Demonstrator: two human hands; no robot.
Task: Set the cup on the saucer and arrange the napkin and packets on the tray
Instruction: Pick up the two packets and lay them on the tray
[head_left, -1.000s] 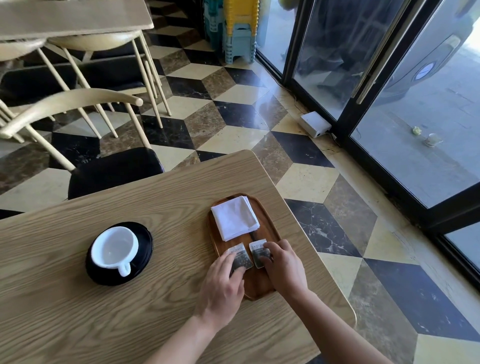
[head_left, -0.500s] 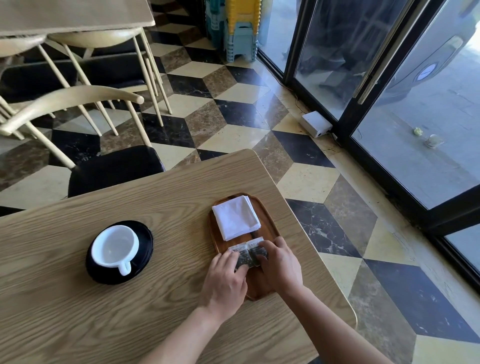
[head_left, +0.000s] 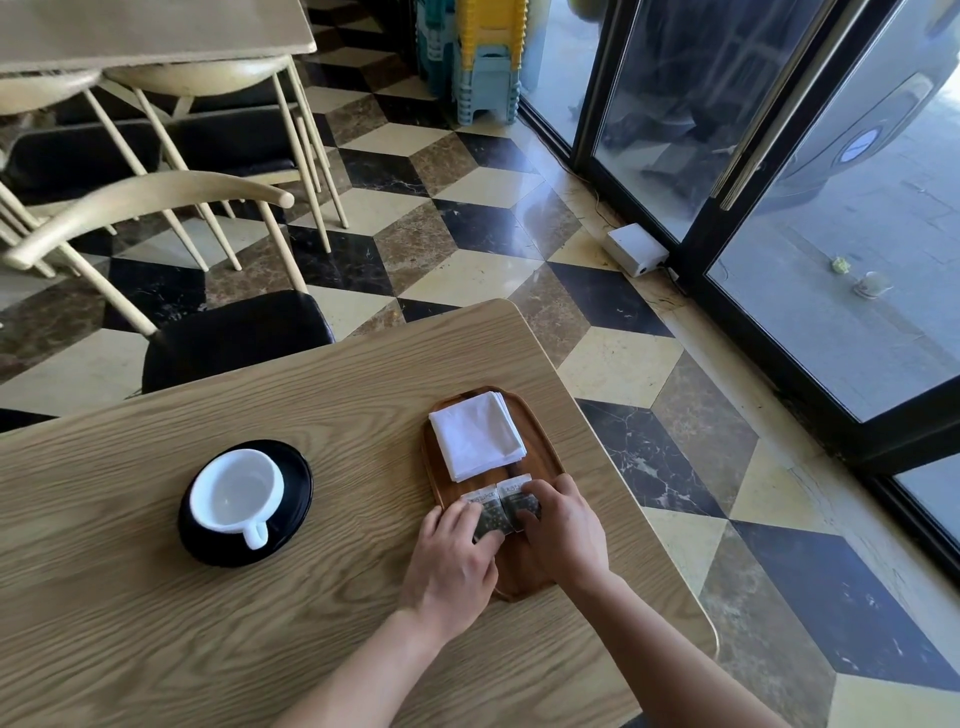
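**Two packets, one napkin, one cup with saucer: handling notes**

Two packets (head_left: 496, 509): small flat sachets, dark with a pale printed band at the far edge, lying side by side and touching on the near half of the wooden tray (head_left: 548, 441). They are judged very light, thin and pliable, with a slick wrapper likely to slide on the wood; best shifted by fingertip pressure from above or pinched at an edge. The left hand (head_left: 449, 564) is laid with fingertips pressed flat on the left packet; the right hand (head_left: 563, 530) is pressed likewise on the right packet. Neither packet is lifted; whether any edge is pinched cannot be told.

Napkin (head_left: 477, 435): white, folded square, layered edges visible, laid on the far half of the tray, just beyond the packets. Judged soft and light, liable to unfold if taken by a single layer; the whole stack should be gripped at a folded side.

Cup (head_left: 236, 491): white, empty, seated on the black saucer (head_left: 298, 470) on the bench (head_left: 156, 623), well apart from the tray, handle toward the person. Judged rigid, breakable, smooth; to be taken by the handle.
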